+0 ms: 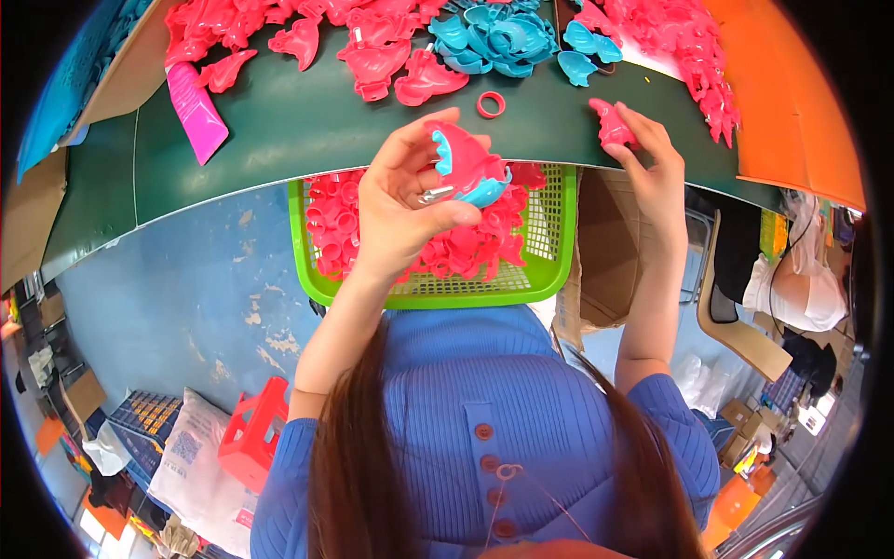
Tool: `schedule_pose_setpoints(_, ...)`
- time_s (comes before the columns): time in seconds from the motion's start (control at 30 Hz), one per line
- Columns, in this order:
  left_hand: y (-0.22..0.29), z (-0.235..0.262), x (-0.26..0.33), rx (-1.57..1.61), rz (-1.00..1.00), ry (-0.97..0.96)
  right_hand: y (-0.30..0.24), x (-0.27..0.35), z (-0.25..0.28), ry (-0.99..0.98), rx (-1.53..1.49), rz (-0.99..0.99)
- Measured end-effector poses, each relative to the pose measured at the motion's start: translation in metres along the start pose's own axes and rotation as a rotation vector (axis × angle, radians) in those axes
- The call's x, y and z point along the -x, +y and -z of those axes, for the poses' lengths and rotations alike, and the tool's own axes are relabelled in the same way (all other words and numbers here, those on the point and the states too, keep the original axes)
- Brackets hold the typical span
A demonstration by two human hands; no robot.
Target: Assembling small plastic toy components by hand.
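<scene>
My left hand (pixel 396 200) is closed round a pink and teal plastic toy part (pixel 467 170), held above the basket. A small silvery metal piece (pixel 435 195) shows at that part's lower left, by my thumb. Over the table edge on the right, my right hand (pixel 656 163) pinches a small pink plastic piece (pixel 613 125) between thumb and fingers. Between the two hands a pink ring (pixel 491 104) lies on the dark green table (pixel 270 135). Beneath my left hand a green basket (pixel 428 300) holds many small pink plastic parts (pixel 333 219).
Pink shell parts (pixel 377 56) heap along the table's far side, beside stacked teal shells (pixel 494 39). A magenta tube (pixel 196 112) lies at left. An orange panel (pixel 792 102) bounds the right. A red stool (pixel 253 433) and a white sack (pixel 200 466) stand on the floor.
</scene>
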State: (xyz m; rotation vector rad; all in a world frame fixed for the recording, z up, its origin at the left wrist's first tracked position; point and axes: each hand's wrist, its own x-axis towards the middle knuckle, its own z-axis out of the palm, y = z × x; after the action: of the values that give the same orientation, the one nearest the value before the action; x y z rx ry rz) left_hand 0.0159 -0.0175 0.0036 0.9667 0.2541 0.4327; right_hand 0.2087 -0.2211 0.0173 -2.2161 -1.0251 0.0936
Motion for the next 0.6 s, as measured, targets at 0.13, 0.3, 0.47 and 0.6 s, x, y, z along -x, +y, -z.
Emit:
schedule_pose_setpoints(0.13,-0.006,0.002,0.003,0.007,-0.007,-0.076,-0.082,0.008,-0.025,0.041,-0.645,0.101)
schedule_pose_setpoints(0.3,-0.007,0.003,0.004,-0.047,-0.085,-0.057,-0.109,0.009,-0.048,-0.109,-0.64,0.107)
schedule_pose_setpoints(0.47,-0.003,0.004,0.006,-0.061,-0.079,-0.068,-0.113,0.008,-0.059,-0.076,-0.691,0.071)
schedule_pose_setpoints(0.6,-0.004,0.004,0.007,-0.027,-0.049,-0.059,-0.114,0.008,-0.055,-0.163,-0.688,0.042)
